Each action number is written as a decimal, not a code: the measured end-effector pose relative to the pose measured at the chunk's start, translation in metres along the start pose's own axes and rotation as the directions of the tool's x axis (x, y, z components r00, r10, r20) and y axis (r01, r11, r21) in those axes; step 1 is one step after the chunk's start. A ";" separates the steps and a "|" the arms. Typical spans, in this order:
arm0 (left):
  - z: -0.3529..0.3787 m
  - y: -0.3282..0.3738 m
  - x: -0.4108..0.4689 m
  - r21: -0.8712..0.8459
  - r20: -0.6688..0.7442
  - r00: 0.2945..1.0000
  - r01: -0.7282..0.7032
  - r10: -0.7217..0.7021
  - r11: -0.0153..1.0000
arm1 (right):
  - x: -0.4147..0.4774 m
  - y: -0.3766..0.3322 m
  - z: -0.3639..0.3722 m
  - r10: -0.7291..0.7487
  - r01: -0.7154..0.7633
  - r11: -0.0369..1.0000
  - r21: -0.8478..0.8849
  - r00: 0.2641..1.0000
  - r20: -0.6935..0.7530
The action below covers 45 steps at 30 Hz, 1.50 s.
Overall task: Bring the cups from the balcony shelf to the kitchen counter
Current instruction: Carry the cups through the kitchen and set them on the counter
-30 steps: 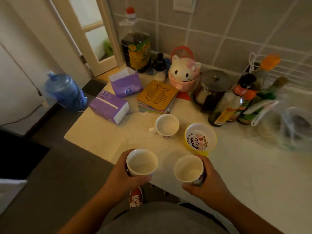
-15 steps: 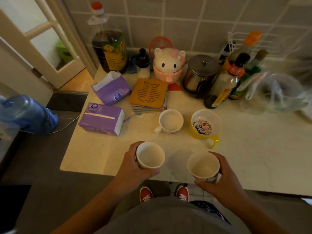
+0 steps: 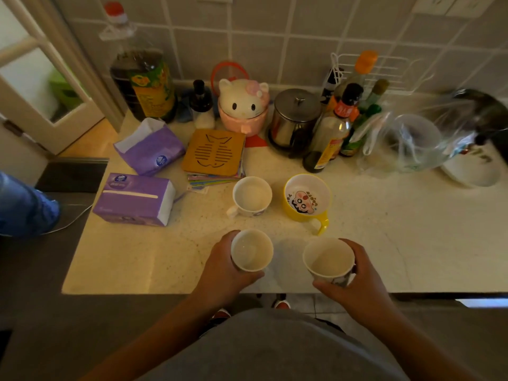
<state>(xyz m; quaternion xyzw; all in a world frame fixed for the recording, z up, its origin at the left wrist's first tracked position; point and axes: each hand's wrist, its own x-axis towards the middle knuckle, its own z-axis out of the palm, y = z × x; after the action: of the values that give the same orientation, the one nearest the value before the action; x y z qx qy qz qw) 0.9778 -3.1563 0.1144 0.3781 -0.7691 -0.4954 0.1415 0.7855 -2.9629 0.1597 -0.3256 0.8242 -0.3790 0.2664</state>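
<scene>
Counter (image 3: 137,259) pale, speckled, clutter along tiled wall. Left hand (image 3: 222,273) wraps white cup (image 3: 251,250), right hand (image 3: 360,281) wraps second cup (image 3: 328,261); both upright over counter's front edge, contact with surface unclear. Behind them, resting on counter: white mug (image 3: 251,196), yellow mug (image 3: 308,200), side by side.

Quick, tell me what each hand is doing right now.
Left hand: closed around a white cup, held over the counter.
Right hand: closed around a second white cup, also over the counter's front edge.
</scene>
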 end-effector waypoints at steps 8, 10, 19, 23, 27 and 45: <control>0.010 -0.005 0.005 0.006 -0.038 0.999 0.017 -0.017 1.000 | 0.001 0.010 -0.013 0.001 -0.002 1.000 -0.030 1.000 -0.030; 0.010 -0.007 0.005 0.006 -0.037 0.999 0.020 -0.020 1.000 | 0.001 0.013 -0.013 0.001 -0.002 0.999 -0.041 1.000 -0.029; 0.001 -0.027 -0.007 0.289 -0.061 0.994 0.103 -0.089 0.952 | 0.009 0.022 0.007 0.019 -0.018 0.997 -0.080 1.000 0.012; -0.014 -0.050 -0.018 0.640 -0.071 0.997 0.072 -0.034 0.765 | 0.017 0.026 0.023 0.030 -0.029 0.998 -0.055 1.000 0.010; -0.024 -0.070 -0.026 0.705 -0.060 0.995 0.097 -0.078 0.702 | 0.025 0.029 0.037 0.032 -0.032 0.999 -0.029 0.999 -0.009; -0.026 -0.062 -0.025 0.740 -0.033 0.991 0.110 -0.127 0.663 | 0.029 0.036 0.046 0.011 -0.010 1.000 0.020 0.997 -0.083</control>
<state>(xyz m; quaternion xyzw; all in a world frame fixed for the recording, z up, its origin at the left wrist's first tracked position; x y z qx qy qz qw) 1.0378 -3.1686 0.0761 0.4468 -0.8790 -0.1535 -0.0646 0.7859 -2.9870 0.0988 -0.3027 0.8325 -0.3988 0.2372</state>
